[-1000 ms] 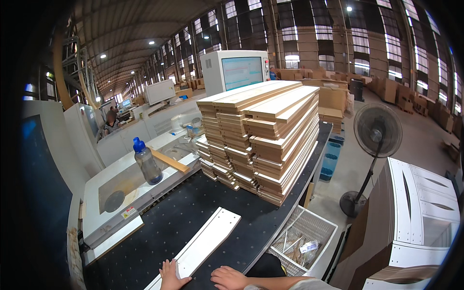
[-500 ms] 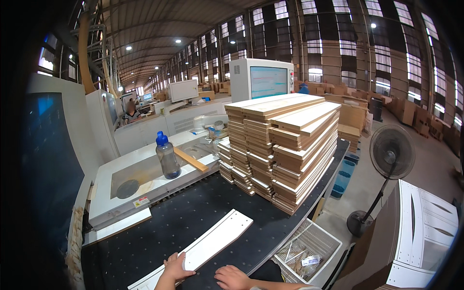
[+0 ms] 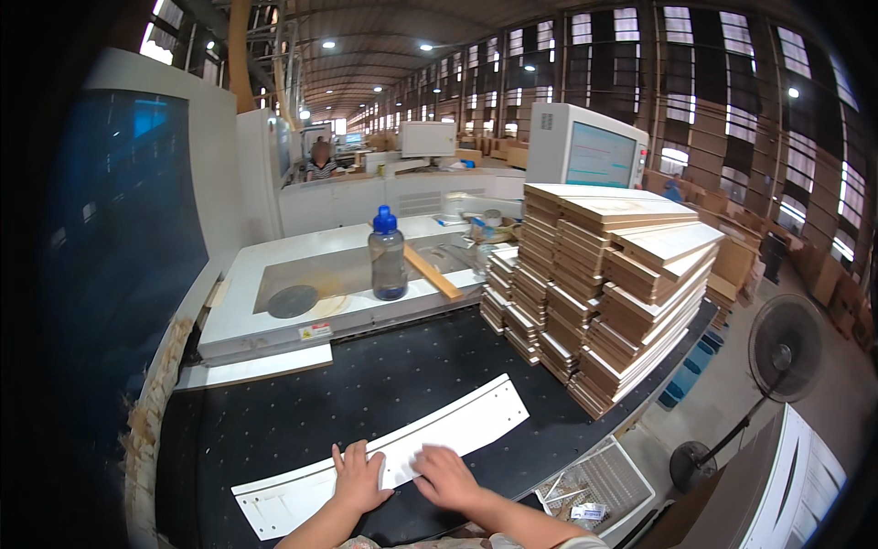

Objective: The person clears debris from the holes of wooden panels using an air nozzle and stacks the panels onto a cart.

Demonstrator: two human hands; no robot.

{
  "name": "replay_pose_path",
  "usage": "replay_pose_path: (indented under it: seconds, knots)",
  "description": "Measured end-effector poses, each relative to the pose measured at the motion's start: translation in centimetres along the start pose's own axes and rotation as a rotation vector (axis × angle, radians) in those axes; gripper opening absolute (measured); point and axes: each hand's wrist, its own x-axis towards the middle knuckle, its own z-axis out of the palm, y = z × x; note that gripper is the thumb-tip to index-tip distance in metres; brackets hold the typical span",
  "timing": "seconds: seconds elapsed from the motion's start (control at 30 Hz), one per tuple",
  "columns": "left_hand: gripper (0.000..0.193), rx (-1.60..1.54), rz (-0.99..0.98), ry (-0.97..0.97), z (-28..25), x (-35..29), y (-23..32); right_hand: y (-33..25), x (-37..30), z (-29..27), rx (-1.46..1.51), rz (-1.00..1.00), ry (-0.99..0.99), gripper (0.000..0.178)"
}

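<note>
A long white wooden panel [image 3: 457, 426] lies flat on the black table top [image 3: 393, 357], slanting up to the right. A dark groove runs along its far edge, and small holes dot both ends. My left hand [image 3: 359, 478] rests on the panel left of its middle, fingers spread and nothing gripped. Just to the right, my right hand [image 3: 445, 476] is over the panel's near edge with bent fingers. Motion blurs those fingers, so whether they touch or grip the board is unclear.
Tall stacks of white-faced boards [image 3: 631, 311] stand on the table's right. Beyond the table, a blue-capped bottle [image 3: 388, 261] and a wooden strip [image 3: 432, 272] rest on a white machine bed [image 3: 229, 316]. A white basket [image 3: 599, 485] and a fan [image 3: 782, 352] are at the right.
The panel's left end has come into view, and the board lies less steeply. My right hand has moved from the black table top onto the panel. My view has turned left.
</note>
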Motion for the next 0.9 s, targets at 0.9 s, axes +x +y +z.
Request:
replay_pose_path:
  seconds: [0.9]
  knots:
    - [0.041,0.071,-0.252,0.046,-4.4,-1.1,-4.4,-0.5,8.8,2.1,-0.258,0.009,-0.284,0.042]
